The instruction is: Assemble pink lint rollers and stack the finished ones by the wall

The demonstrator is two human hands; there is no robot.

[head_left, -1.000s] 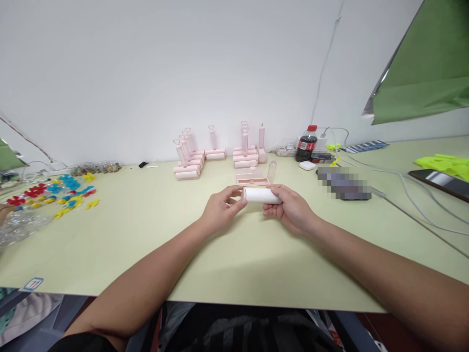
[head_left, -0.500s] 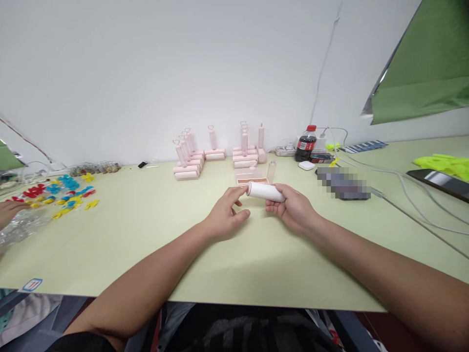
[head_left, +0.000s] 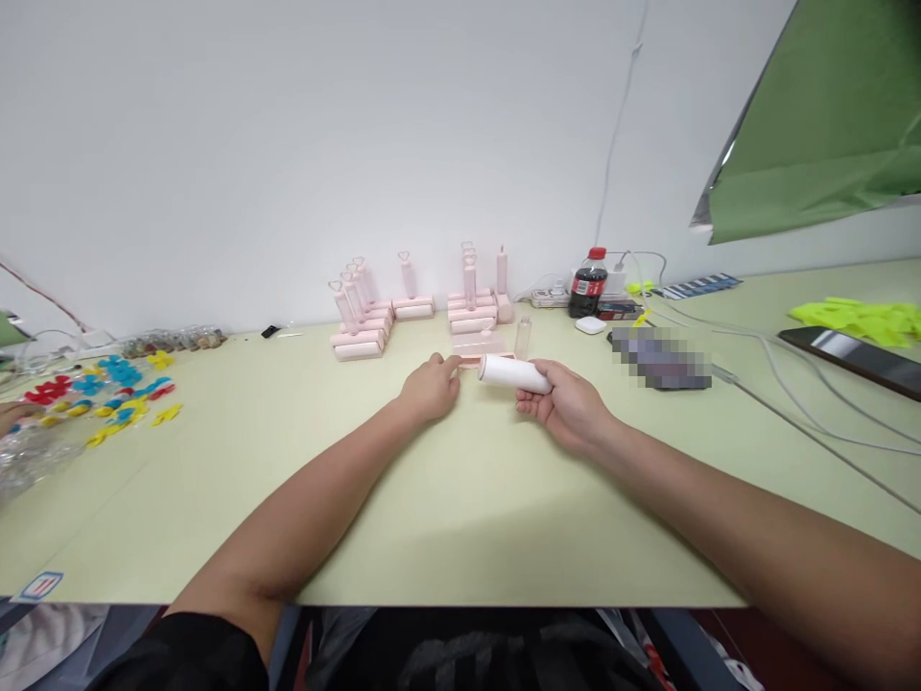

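My right hand (head_left: 565,403) is closed around one end of a white lint roller refill (head_left: 516,374), its pink-rimmed left end pointing at my left hand. My left hand (head_left: 432,387) has its fingertips at the left edge of an open pink lint roller case (head_left: 471,362), seemingly pinching it; the fingers are partly hidden. Behind the refill, the case's clear lid (head_left: 478,344) is raised. A clear pink handle (head_left: 523,338) stands just to the right of the case.
Assembled pink lint rollers (head_left: 360,344) stand in rows by the wall. To the right are a cola bottle (head_left: 588,283), a white box (head_left: 591,325), cables and a phone (head_left: 856,357). Colourful plastic pieces (head_left: 119,369) lie at left, near another person's hand (head_left: 11,415).
My left hand has left the end of the refill and moved back and left to the case's edge. My right hand still holds the refill. The view has shifted slightly right.
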